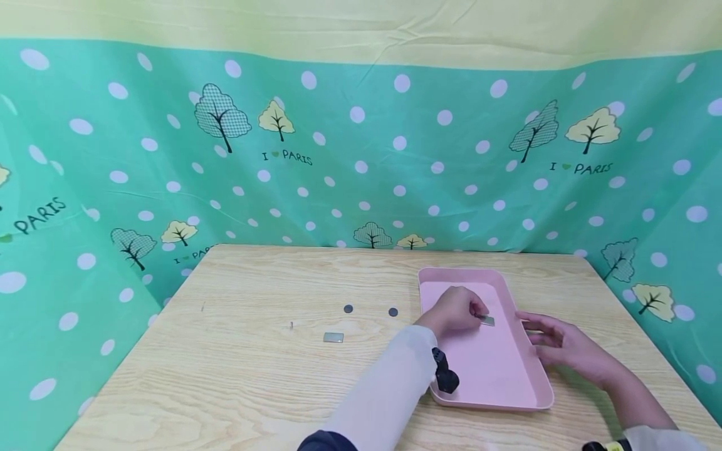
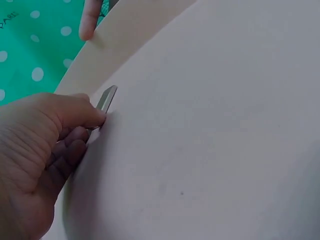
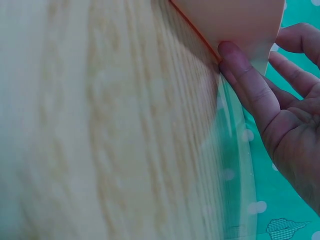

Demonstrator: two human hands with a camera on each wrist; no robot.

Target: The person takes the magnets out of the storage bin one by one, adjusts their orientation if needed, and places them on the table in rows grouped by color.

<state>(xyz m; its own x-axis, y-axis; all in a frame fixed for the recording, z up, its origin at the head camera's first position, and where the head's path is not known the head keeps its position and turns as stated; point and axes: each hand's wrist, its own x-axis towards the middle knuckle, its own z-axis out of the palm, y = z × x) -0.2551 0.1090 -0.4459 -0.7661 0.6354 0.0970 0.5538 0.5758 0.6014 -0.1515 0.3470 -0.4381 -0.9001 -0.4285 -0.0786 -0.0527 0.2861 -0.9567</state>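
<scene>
My left hand (image 1: 461,308) reaches into the pink tray (image 1: 487,376). Its thumb and fingertips pinch a small flat silvery rectangular piece (image 1: 487,321), low over the tray floor. In the left wrist view, the bright edge of this metal piece (image 2: 107,99) sticks out past the thumb. At the tray's right side is my right hand (image 1: 570,347), fingers fairly straight and touching the wall near the rim. Seen from the right wrist, the fingertips of the right hand (image 3: 290,115) rest against the tray's outer wall (image 3: 240,20).
Left of the tray on the wooden table (image 1: 225,376) lie another silvery rectangular piece (image 1: 333,337), a dark round disc (image 1: 348,309), a second dark disc (image 1: 393,312) and a tiny upright bit (image 1: 291,325). A green dotted curtain (image 1: 338,144) hangs behind.
</scene>
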